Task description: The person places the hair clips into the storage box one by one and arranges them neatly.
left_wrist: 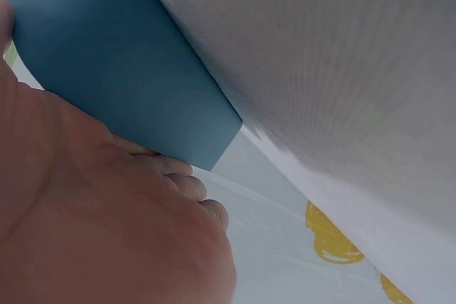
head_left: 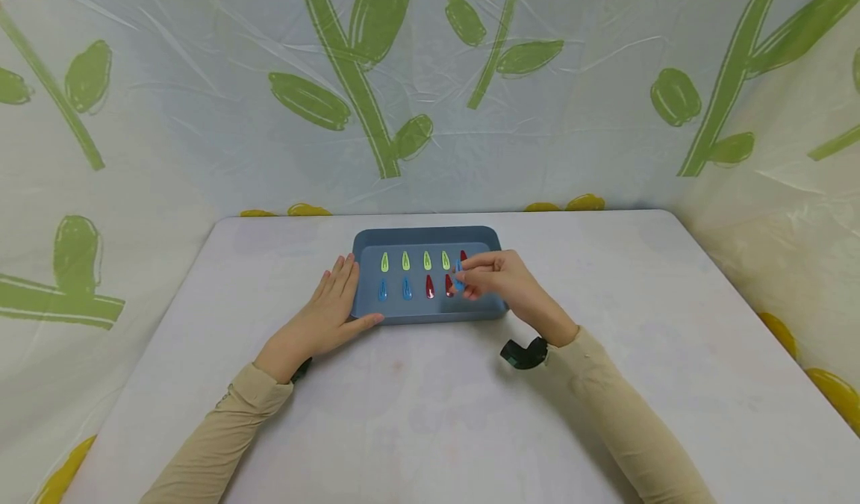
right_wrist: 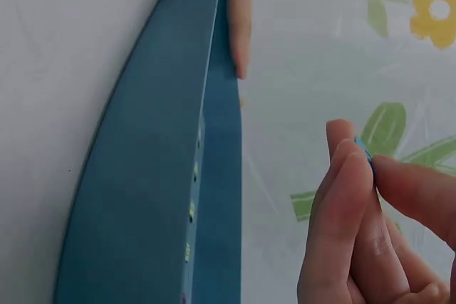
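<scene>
A blue-grey tray (head_left: 416,311) holds snap hair clips in two rows. The back row has several yellow-green hair clips (head_left: 406,260) with a red one (head_left: 463,255) at its right end. In front lie two blue hair clips (head_left: 407,289) and two red hair clips (head_left: 430,287). Between thumb and fingertips, my right hand (head_left: 504,280) pinches another blue hair clip (right_wrist: 366,153) above the tray's right side. My left hand (head_left: 325,306) rests against the tray's left side, fingers straight along the wall and thumb at the front corner.
The tray stands near the back of a white table (head_left: 416,414). Behind it hangs a pale curtain (head_left: 578,116) with green leaves and yellow flowers. A black strap (head_left: 524,355) sits at my right wrist.
</scene>
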Motion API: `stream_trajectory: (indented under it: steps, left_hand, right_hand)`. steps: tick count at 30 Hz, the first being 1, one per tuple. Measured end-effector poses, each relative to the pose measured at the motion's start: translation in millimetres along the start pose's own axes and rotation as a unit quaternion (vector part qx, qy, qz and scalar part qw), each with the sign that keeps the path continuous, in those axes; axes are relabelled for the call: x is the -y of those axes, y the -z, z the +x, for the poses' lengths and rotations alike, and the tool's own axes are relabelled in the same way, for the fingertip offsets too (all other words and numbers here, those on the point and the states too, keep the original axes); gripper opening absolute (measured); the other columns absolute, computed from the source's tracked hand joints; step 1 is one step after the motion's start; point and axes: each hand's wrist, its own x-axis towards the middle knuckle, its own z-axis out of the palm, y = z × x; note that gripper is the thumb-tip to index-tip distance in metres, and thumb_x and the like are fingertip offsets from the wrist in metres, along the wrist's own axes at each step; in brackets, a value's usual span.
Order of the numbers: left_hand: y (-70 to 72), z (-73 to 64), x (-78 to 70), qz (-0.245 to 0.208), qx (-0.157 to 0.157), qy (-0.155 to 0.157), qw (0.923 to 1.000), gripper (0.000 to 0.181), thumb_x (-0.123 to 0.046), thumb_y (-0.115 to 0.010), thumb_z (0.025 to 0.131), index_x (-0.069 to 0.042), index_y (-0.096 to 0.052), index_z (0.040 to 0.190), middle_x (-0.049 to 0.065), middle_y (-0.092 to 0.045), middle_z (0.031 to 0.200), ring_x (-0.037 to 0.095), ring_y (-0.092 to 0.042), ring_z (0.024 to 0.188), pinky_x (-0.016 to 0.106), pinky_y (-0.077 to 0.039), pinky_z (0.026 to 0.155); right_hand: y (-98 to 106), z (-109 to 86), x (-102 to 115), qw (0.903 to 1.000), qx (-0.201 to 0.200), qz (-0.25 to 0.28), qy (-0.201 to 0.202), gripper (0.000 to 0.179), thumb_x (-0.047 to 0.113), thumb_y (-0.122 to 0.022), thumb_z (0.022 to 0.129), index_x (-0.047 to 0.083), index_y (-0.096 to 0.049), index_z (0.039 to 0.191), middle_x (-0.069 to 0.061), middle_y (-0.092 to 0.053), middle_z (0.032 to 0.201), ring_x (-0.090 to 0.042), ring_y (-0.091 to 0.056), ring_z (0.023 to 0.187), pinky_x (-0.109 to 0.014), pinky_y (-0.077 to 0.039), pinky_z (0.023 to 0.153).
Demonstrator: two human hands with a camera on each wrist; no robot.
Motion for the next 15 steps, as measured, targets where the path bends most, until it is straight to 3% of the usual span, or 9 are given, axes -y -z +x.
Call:
stream_trajectory:
  steps: [9,15]
  left_hand:
    - [1.0,0.2,1.6,-0.002,0.004,0.002,1.0000,0.108,-0.069,-0.046,0.094,0.007,-0.001,0.155,0.022,0.009,0.163,0.032,0.013,0.150,0.052,0.000,0.120]
    - [0.9,0.1,0.0,-0.001,0.005,0.001,1.0000,0.108,-0.070,-0.045,0.094,0.007,-0.001,0.155,0.022,0.009,0.163,0.033,0.012,0.150,0.052,0.000,0.120]
  right_hand:
    - [5,11.9,-4,0.9995,-0.019,0.026,-0.004,0.027,0.007,-0.065,0.094,-0.014,-0.064,0.112,-0.019,-0.072,0.095,-0.016,-0.070,0.071,-0.037,-0.059,0.078]
    - [15,23.2,0,0.9994,-0.014,0.001,-0.033,0.030,0.005,-0.067,0.093,-0.017,-0.063,0.112,-0.018,-0.071,0.090,-0.013,-0.069,0.069,-0.030,-0.059,0.075]
